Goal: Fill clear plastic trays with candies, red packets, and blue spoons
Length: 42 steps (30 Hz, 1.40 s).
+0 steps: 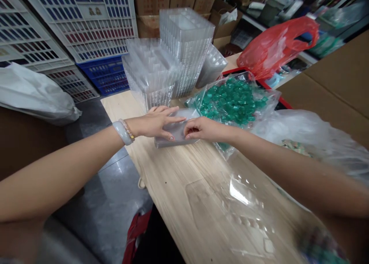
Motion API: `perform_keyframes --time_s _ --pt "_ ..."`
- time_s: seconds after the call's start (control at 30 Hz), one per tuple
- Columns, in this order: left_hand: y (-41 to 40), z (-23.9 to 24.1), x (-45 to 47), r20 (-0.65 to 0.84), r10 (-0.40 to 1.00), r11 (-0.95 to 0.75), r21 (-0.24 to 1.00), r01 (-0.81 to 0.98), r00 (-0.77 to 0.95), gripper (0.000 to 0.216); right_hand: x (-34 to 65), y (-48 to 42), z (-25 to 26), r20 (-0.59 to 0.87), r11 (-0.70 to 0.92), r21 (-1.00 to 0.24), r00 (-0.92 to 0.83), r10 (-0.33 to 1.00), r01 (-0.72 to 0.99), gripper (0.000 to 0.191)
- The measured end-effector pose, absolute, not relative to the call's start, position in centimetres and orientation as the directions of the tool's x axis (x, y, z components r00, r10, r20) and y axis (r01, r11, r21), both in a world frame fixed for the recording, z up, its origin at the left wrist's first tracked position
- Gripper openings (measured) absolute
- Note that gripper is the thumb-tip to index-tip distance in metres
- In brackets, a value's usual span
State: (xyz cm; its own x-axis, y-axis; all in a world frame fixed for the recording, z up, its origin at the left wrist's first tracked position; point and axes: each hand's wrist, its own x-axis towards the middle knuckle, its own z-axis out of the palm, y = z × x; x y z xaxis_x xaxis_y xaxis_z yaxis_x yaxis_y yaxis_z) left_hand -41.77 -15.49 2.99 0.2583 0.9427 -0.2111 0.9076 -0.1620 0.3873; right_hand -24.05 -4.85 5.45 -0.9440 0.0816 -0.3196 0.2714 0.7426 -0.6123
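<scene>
A low stack of clear plastic sheets or sleeves (pixel 179 130) lies flat on the wooden table (pixel 161 171). My left hand (pixel 157 122), with a pale bangle and a beaded bracelet on its wrist, rests over the stack's left part, fingers spread. Curled in against the thumb, the fingers of my right hand (pixel 201 128) touch the stack's right side; whatever they pinch, if anything, is too small to tell. Just beyond the right hand sits a clear bag of green translucent pieces (pixel 235 100). Nearer to me lies an open clear plastic blister tray (pixel 242 214).
Tall stacks of clear plastic trays (pixel 154 70) stand at the table's far end. A red plastic bag (pixel 276 47) and a whitish plastic bag (pixel 314 137) are on the right, beside a cardboard box (pixel 331 79). White crates (pixel 83 22) and a blue crate (pixel 105 75) stand behind on the left.
</scene>
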Motion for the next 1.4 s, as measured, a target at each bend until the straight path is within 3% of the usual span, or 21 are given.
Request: perform_keyframes --time_s 0.87,0.97,1.13,1.2,1.27,1.4 --pt "-15.5 3.1 -41.8 -0.214 0.939 -0.180 0.356 0.917 0.268 0.066 -24.0 -4.3 5.2 -0.272 0.767 -0.610 -0.962 0.032 0.198 0.010" --pt "-15.5 3.3 -41.7 -0.211 0.942 -0.179 0.340 0.923 0.260 0.066 -24.0 -4.8 5.5 -0.266 0.842 -0.516 -0.964 0.018 0.159 0.012" --pt "-15.7 2.9 -40.3 -0.166 0.964 -0.145 0.319 0.937 0.206 0.072 -25.1 -7.5 5.1 -0.337 0.989 -0.093 -0.938 0.075 0.112 0.017" --pt "-16.1 2.9 -40.1 -0.110 0.979 -0.130 0.326 0.936 0.174 0.075 -25.7 -8.1 5.5 -0.375 0.997 -0.007 -0.925 0.063 0.071 0.020" --pt "-16.7 3.5 -40.6 -0.052 0.988 -0.114 0.393 0.912 0.146 0.078 -25.7 -8.2 7.2 -0.367 0.999 0.021 -0.929 0.046 0.041 0.020" --pt "-17.9 5.9 -42.9 0.096 0.994 -0.105 0.647 0.756 0.056 0.073 -21.3 -9.3 13.1 -0.146 0.985 0.078 -0.975 0.165 0.155 0.019"
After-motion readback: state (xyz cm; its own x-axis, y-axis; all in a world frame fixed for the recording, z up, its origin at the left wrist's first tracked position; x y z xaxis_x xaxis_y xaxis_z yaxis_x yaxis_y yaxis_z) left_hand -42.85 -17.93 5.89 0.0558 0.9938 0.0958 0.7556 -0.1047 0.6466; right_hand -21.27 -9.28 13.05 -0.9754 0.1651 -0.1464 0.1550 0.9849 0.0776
